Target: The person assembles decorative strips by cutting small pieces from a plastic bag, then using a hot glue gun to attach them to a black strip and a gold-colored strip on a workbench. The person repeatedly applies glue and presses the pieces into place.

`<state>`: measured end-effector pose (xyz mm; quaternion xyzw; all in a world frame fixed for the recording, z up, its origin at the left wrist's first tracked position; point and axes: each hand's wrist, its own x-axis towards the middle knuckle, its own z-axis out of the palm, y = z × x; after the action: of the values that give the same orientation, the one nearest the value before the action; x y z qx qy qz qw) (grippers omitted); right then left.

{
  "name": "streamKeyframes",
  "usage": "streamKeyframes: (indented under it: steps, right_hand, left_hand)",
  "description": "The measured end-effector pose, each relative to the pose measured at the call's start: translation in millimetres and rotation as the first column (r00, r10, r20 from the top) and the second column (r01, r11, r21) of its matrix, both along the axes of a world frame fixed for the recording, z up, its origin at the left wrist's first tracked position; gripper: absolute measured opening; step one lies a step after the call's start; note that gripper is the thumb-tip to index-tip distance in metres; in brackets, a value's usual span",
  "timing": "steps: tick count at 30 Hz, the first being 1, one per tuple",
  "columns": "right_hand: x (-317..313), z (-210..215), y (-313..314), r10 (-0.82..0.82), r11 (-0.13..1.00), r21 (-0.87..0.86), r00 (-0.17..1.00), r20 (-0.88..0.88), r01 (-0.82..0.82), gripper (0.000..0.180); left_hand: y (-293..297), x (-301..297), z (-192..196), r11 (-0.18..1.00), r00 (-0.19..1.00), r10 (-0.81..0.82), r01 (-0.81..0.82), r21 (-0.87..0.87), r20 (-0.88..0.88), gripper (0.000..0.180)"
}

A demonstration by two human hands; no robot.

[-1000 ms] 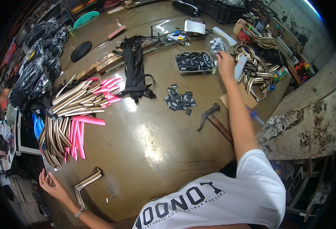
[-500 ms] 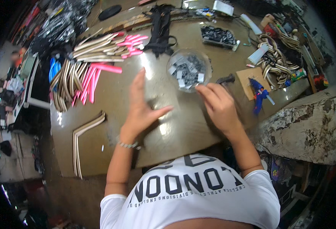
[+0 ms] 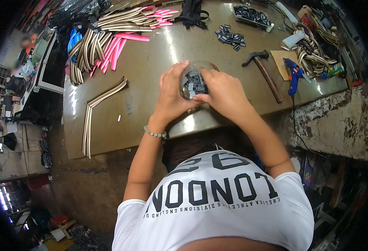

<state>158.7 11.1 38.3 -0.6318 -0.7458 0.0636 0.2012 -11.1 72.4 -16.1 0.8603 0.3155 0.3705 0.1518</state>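
A clear round tub (image 3: 184, 94) holds small black and grey rectangular pieces (image 3: 195, 81). My left hand (image 3: 171, 90) curves round the tub's left side, its fingertips at the far rim and its thumb at the near edge. On the other side, my right hand (image 3: 227, 92) grips the right rim, with its fingers at the edge and its thumb almost meeting the left one. That hand hides part of the tub's right wall. Beyond the tub lies a loose heap of small black pieces (image 3: 230, 37) on the table.
A hammer (image 3: 268, 79) rests to the right, near a blue glue gun (image 3: 293, 75) with a hanging cord. A tray of black pieces (image 3: 250, 16) stands at the back. Striped strips (image 3: 125, 21) with pink ends lie back left; bent strips (image 3: 92, 108) lie nearer on the table (image 3: 142, 113).
The tub has come nearer to me, off from beside the black heap. My left hand, open before, now holds it; my right hand has moved left along with the tub.
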Motion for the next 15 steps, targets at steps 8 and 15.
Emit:
streamKeyframes:
  steps: [8, 15]
  right_hand:
    - [8, -25, 22, 0.059, 0.997, 0.069, 0.963, -0.264, -0.042, 0.019]
    - [2, -21, 17, 0.05, 0.999, 0.004, 0.979, -0.198, -0.05, 0.019]
  left_hand:
    - [-13, -9, -16, 0.973, 0.996, 0.04, -0.019, -0.229, 0.085, 0.107]
    - [-12, -5, -21, 0.978, 0.992, 0.002, 0.025, -0.207, 0.128, 0.104]
